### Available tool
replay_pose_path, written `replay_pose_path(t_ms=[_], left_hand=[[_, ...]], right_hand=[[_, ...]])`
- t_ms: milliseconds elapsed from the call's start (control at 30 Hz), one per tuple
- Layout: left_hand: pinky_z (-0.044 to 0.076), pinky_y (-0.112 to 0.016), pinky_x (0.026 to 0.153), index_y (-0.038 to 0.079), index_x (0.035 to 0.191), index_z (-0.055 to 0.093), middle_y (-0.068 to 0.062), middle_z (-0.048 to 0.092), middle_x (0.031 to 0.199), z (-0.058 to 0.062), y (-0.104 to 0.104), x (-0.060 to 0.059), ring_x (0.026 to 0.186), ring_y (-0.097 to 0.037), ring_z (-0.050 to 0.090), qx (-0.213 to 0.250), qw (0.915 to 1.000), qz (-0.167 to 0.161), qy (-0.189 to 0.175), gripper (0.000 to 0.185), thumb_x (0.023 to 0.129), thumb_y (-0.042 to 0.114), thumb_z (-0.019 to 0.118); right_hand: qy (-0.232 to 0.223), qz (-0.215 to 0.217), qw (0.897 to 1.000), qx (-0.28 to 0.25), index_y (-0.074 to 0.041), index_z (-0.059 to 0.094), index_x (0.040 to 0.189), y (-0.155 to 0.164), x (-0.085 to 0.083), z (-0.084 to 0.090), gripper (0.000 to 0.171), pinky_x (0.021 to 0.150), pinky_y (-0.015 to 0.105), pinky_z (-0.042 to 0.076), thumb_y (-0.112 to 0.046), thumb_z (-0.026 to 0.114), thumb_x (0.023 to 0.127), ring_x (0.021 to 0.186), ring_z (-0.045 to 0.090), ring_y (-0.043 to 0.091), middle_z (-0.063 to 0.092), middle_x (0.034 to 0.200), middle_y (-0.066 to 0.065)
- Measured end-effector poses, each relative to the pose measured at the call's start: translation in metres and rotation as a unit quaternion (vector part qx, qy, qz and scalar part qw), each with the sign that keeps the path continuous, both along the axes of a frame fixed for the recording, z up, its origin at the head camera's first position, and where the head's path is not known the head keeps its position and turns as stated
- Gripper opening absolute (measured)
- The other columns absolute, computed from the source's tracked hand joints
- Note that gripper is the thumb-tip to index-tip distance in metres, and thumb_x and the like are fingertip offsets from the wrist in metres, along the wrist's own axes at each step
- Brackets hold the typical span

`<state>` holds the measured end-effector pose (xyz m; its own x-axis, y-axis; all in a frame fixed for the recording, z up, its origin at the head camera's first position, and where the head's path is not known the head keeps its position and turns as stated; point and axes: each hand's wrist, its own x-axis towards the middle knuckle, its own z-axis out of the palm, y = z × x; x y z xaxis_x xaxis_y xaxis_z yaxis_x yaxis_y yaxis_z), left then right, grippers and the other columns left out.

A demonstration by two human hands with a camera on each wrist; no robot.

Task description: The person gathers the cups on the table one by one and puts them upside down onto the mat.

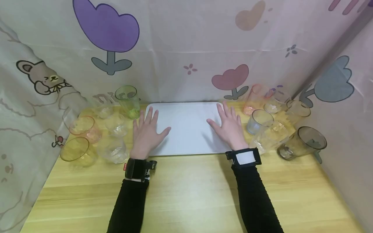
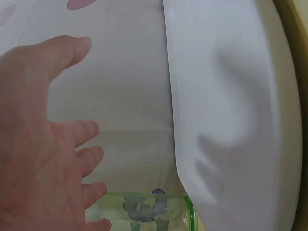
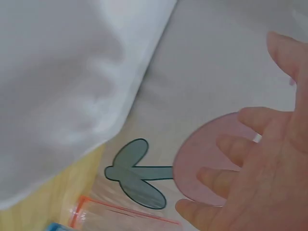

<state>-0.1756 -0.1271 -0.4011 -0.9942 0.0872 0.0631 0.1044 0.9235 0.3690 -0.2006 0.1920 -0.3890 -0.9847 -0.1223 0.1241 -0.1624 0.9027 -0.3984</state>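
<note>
A white tray [image 1: 186, 113] lies flat on the wooden table against the back curtain. My left hand [image 1: 147, 132] rests palm down on the tray's left edge, fingers straight and spread. My right hand [image 1: 230, 126] rests the same way on its right part. Neither hand holds anything. In the left wrist view my left hand [image 2: 43, 159] is spread beside the tray [image 2: 231, 96], with a green glass [image 2: 144, 214] below. In the right wrist view my right hand [image 3: 260, 178] is spread near the tray [image 3: 62, 82].
Several glasses stand left of the tray, among them a green one [image 1: 127, 101], an orange one [image 1: 84, 128] and a yellow one [image 1: 77, 150]. Several more crowd the right, including a pink one [image 1: 254, 97] and a dark mug [image 1: 304, 142]. Patterned curtains wall three sides.
</note>
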Motion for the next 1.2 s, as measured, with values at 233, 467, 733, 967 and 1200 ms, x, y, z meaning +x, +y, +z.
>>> replay_pose_path(t_ms=[233, 467, 733, 967, 1200], left_hand=[[0.006, -0.071, 0.123, 0.013, 0.166, 0.025, -0.009, 0.007, 0.175, 0.0, 0.005, 0.009, 0.159, -0.04, 0.004, 0.004, 0.9998, -0.005, 0.017, 0.091, 0.097, 0.069, 0.049], [0.018, -0.068, 0.123, 0.009, 0.162, 0.035, -0.012, 0.016, 0.173, -0.007, 0.007, 0.025, 0.156, -0.043, 0.019, 0.042, 0.9982, -0.029, 0.032, 0.084, 0.098, 0.06, 0.055], [0.037, -0.058, 0.118, 0.007, 0.151, 0.052, -0.014, 0.04, 0.163, -0.023, 0.002, 0.043, 0.147, -0.037, 0.041, 0.112, 0.9873, -0.101, 0.05, 0.065, 0.096, 0.035, 0.073], [0.053, -0.051, 0.101, 0.01, 0.135, 0.068, -0.012, 0.066, 0.131, -0.032, -0.001, 0.061, 0.121, -0.032, 0.062, 0.074, 0.9914, -0.108, 0.003, 0.043, 0.095, 0.023, 0.076], [0.058, -0.042, 0.087, 0.012, 0.112, 0.079, -0.002, 0.072, 0.107, -0.033, -0.006, 0.068, 0.1, -0.023, 0.066, 0.065, 0.9902, -0.124, -0.001, 0.024, 0.088, 0.013, 0.082]], right_hand=[[0.089, 0.01, 0.992, -0.09, -0.007, 0.025, 0.165, -0.002, 0.015, 0.019, 0.083, 0.125, 0.063, 0.017, -0.05, 0.058, 0.103, 0.157, 0.017, 0.04, 0.018, 0.172, 0.015], [0.145, 0.005, 0.974, -0.176, -0.008, 0.025, 0.165, 0.006, 0.035, 0.023, 0.079, 0.128, 0.053, 0.018, -0.042, 0.061, 0.103, 0.158, 0.021, 0.032, 0.023, 0.172, 0.011], [0.23, -0.015, 0.951, -0.204, -0.007, 0.034, 0.162, 0.021, 0.058, 0.016, 0.073, 0.126, 0.053, 0.023, -0.029, 0.066, 0.101, 0.154, 0.03, 0.034, 0.035, 0.166, 0.014], [0.303, -0.03, 0.926, -0.224, -0.001, 0.042, 0.156, 0.035, 0.082, 0.015, 0.069, 0.125, 0.05, 0.027, -0.016, 0.071, 0.095, 0.148, 0.037, 0.036, 0.043, 0.16, 0.019], [0.356, -0.088, 0.903, -0.225, 0.001, 0.046, 0.153, 0.053, 0.1, 0.01, 0.072, 0.125, 0.049, 0.025, -0.016, 0.075, 0.089, 0.147, 0.037, 0.036, 0.044, 0.157, 0.022]])
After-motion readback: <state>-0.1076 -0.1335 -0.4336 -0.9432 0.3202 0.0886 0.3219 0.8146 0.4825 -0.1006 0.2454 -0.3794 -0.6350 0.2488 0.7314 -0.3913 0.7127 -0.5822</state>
